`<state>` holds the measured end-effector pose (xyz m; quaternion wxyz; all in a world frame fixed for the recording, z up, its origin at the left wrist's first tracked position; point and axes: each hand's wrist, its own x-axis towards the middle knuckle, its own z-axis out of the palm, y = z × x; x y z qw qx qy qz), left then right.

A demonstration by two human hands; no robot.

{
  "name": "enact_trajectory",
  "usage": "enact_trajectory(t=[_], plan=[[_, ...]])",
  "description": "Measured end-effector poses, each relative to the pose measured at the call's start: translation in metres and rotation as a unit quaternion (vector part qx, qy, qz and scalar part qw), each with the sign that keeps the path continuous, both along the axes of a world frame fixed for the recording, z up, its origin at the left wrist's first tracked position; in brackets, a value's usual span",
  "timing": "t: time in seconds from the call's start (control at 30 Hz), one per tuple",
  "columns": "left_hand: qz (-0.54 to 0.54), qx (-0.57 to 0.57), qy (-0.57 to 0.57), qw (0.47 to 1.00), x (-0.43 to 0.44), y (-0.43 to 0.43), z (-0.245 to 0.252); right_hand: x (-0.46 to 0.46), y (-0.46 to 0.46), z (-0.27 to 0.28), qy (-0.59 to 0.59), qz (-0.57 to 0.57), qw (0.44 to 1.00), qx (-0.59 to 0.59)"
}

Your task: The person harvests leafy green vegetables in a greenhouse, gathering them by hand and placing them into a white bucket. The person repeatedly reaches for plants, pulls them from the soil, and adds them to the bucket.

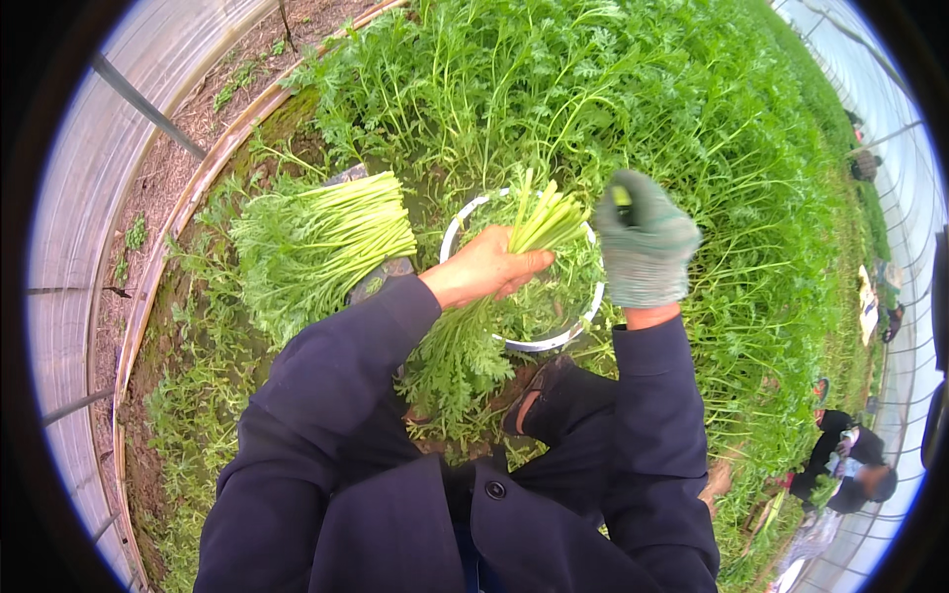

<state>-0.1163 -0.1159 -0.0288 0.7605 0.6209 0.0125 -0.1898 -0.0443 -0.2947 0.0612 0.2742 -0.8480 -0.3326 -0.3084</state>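
Note:
My bare left hand (493, 267) grips a bunch of leafy greens (549, 219), cut stem ends up and feathery leaves hanging below the wrist. The greens look like crown daisy. Under the bunch is a round container with a white rim (545, 343), loose green leaves inside it. My right hand (649, 241), in a grey-green knitted glove, is raised just right of the stem ends, fingers curled and blurred. A small yellow-green bit (621, 196) shows at its fingers; whether it is held is unclear. To the left lies a neat pile of cut greens (334, 241), stems facing right, on a dark support (397, 268).
Dense standing greens (563, 89) fill the far side and right. A curved border strip (159, 252) and plastic greenhouse film (81, 222) bound the left. My shoe (537, 389) is close below the container. Another person (845, 459) crouches at far right, holding greens.

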Motion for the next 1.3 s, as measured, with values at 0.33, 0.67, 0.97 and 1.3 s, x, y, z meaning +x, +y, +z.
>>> enact_trajectory(t=[0.33,0.67,0.97,1.3], plan=[[-0.018,-0.057,-0.09,0.994,-0.003,0.008,0.013,0.02,-0.026,-0.003,0.408,-0.007,0.912,0.052],[-0.051,0.021,-0.104,0.993,-0.007,0.0,0.013,-0.013,0.0,0.033,0.303,0.207,0.93,-0.026],[0.057,0.161,-0.263,0.949,-0.006,-0.015,-0.005,-0.034,0.018,0.022,0.171,0.18,0.942,-0.224],[-0.017,0.145,-0.238,0.96,-0.008,-0.005,0.013,-0.03,0.014,0.04,0.259,0.184,0.917,-0.241]])
